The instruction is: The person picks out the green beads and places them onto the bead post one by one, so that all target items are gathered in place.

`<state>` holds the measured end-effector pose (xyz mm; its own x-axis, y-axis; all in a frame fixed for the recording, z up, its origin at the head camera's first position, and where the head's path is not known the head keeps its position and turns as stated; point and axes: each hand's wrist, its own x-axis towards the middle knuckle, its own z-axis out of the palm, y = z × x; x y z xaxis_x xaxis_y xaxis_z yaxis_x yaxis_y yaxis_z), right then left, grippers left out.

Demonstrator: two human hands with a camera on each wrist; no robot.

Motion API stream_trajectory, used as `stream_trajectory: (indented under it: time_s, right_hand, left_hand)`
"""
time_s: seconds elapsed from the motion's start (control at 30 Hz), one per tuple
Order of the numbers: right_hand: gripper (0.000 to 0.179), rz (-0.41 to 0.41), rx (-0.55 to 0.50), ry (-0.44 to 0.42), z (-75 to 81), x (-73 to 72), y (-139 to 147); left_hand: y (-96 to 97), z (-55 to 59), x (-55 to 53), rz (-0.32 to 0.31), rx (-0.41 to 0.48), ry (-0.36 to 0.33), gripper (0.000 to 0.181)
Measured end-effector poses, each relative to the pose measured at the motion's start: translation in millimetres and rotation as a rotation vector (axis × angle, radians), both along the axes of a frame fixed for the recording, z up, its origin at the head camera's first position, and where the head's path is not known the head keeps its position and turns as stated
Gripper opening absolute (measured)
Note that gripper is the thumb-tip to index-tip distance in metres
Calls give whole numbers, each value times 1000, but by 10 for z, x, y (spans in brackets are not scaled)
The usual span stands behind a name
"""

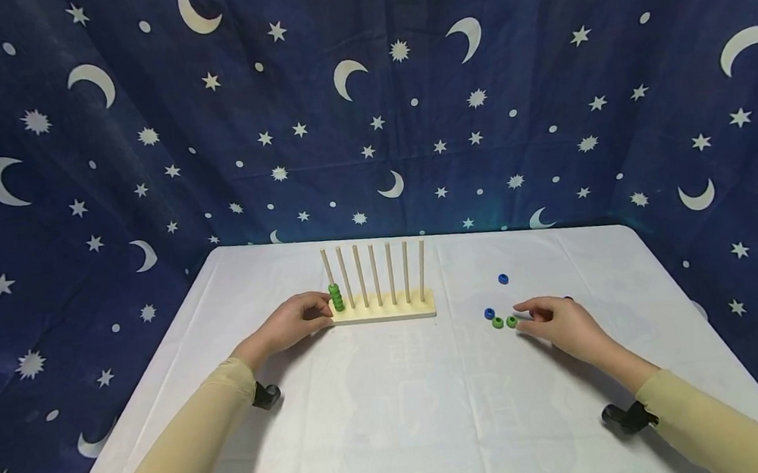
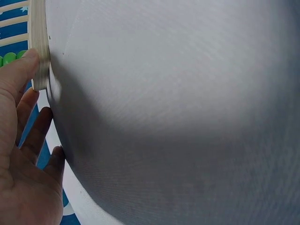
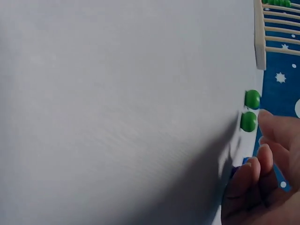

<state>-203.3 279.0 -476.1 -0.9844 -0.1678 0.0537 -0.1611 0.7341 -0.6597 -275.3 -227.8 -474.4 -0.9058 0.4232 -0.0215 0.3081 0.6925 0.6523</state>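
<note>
A dark blue cloth fills the room behind and down both sides, printed with pale crescent moons, stars and dots and hanging in soft folds. Before it stands the desk, its white covering lightly creased, with a faint pattern on it and rounded far corners; the arms cast soft shadows over it. Two pale yellow sleeves reach in from the near edge.

Toward the far side of the desk, left of its middle, sits a wooden rack with seven upright pegs. The left hand pinches the left end of its base between thumb and finger. The right hand, well to the right of the rack, has thumb and forefinger parted and grips nothing. Each wrist wears a small black device.

Smallest are the beads: a green stack on the leftmost peg, two loose green beads near the right fingertips, one blue bead just beside them and another blue bead farther back.
</note>
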Motion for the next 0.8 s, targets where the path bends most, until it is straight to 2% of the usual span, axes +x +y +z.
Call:
stream_trajectory:
  time_s: [0.33,0.8]
  right_hand:
    - [31,-108,-15,40,-119,21,-60]
    - [30,-138,46,-8,-121,6,-132]
  left_hand:
    - [7,3,8,20,-5,-9,8]
    - [-7,-5,2,23,-4,-14,8]
